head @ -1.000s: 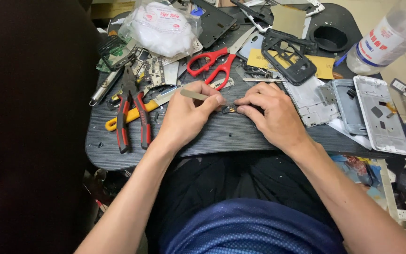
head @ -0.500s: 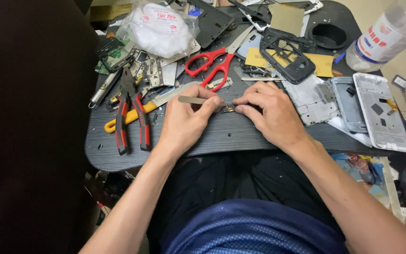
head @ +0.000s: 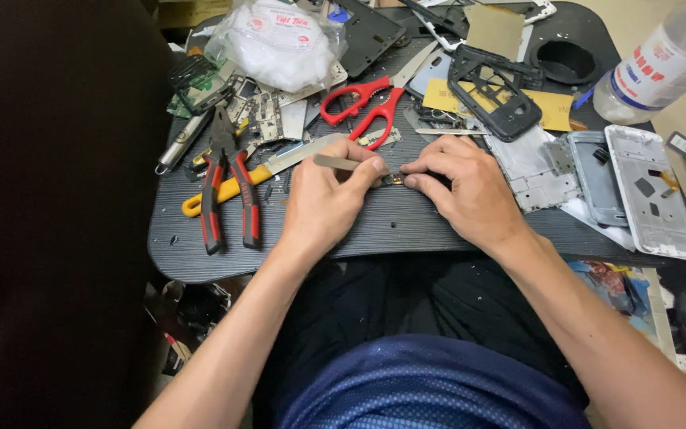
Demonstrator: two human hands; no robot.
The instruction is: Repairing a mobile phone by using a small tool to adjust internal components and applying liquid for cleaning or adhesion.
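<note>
My left hand [head: 323, 199] keeps gripping the tweezers [head: 343, 164] on the small part [head: 395, 179], unmoved, which my right hand [head: 462, 191] pins down with closed fingers.

A crumpled clear plastic bag [head: 279, 44] with red print lies beyond the left hand [head: 323, 202]. A clear bottle [head: 660, 67] with a white, red-and-blue label lies far beyond the right hand [head: 470, 195].

Pliers [head: 229, 191] lie near the lap desk's [head: 406, 226] left edge; scissors [head: 363, 103] behind centre; phone frames [head: 621, 187] right; bottle [head: 664, 63] far-right corner.
</note>
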